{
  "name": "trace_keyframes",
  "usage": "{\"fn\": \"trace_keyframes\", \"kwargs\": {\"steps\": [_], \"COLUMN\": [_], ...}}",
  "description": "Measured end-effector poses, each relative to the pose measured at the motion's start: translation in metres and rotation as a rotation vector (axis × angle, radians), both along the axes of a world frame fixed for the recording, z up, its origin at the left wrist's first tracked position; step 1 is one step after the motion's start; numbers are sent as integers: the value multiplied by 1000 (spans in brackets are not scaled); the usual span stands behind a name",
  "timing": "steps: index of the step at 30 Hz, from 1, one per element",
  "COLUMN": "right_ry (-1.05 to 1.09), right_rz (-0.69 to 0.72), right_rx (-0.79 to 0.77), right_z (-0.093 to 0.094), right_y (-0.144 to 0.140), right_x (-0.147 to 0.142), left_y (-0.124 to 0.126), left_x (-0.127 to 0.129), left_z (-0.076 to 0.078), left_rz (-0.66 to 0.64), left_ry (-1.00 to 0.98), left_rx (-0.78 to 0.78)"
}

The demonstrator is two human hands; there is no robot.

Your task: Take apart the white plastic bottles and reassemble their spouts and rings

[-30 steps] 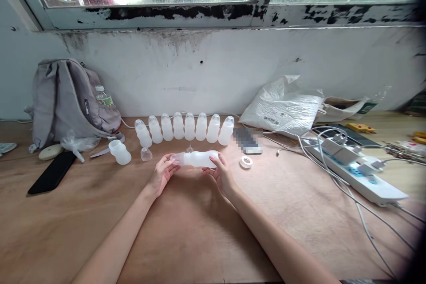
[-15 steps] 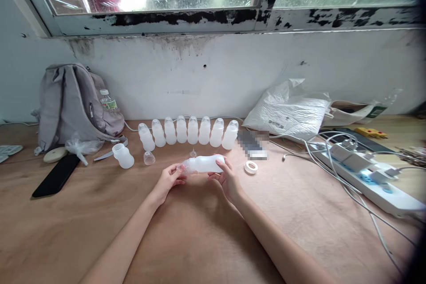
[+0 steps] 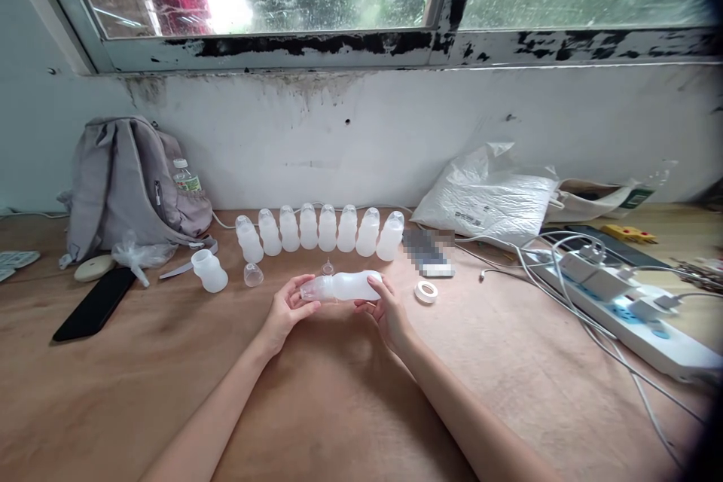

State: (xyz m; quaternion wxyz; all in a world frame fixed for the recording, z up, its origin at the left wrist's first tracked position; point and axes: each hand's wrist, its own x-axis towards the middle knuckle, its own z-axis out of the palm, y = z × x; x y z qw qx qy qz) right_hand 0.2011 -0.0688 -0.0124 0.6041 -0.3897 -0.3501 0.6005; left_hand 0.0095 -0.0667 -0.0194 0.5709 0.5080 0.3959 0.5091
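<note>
A frosted white baby bottle (image 3: pixel 357 285) lies sideways between my hands, just above the tabletop. My left hand (image 3: pixel 282 316) is closed around its clear top end, thumb in front and fingers behind. At the base, my right hand (image 3: pixel 391 314) grips the bottle between thumb and fingers. Behind it stands a small clear nipple (image 3: pixel 327 267). A clear dome cap (image 3: pixel 254 275) sits farther left, beside an uncapped frosted bottle (image 3: pixel 209 272). To the right lies a white ring (image 3: pixel 425 291). Several capped bottles (image 3: pixel 327 232) stand in a curved row at the back.
A grey backpack (image 3: pixel 127 188), a black phone (image 3: pixel 95 304) and a crumpled clear bag (image 3: pixel 144 250) are at the left. On the right lie a silvery package (image 3: pixel 489 199), a blurred-out item (image 3: pixel 428 251), and a white power strip (image 3: pixel 638 316) with tangled cables.
My left hand has shifted from pinching the bottle's tip to wrapping its clear top end. The right hand keeps its grip. The view has tilted slightly upward.
</note>
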Motion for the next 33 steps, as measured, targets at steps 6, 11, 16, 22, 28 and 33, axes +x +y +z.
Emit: {"fn": "trace_keyframes", "kwargs": {"steps": [6,11,16,22,28,33], "right_ry": [-51,-134,-158,-208,-242,-239], "right_rz": [16,-17,-188,-278,-272,-164], "right_rx": [7,71,122,111,151,147], "right_z": [1,-1,-6,-11,-14,-12], "right_y": [0,-3,-10,-17,-17,-11], "right_x": [0,-1,-5,-8,-8,-9], "left_y": [0,-3,-13,-19,-20,-16], "left_x": [0,3,15,21,20,16], "left_z": [2,2,-1,-5,-2,7], "left_rz": [73,40,59,65,65,101], "left_ry": [9,32,53,44,37,37], "left_rx": [-11,-21,2,39,48,60]}}
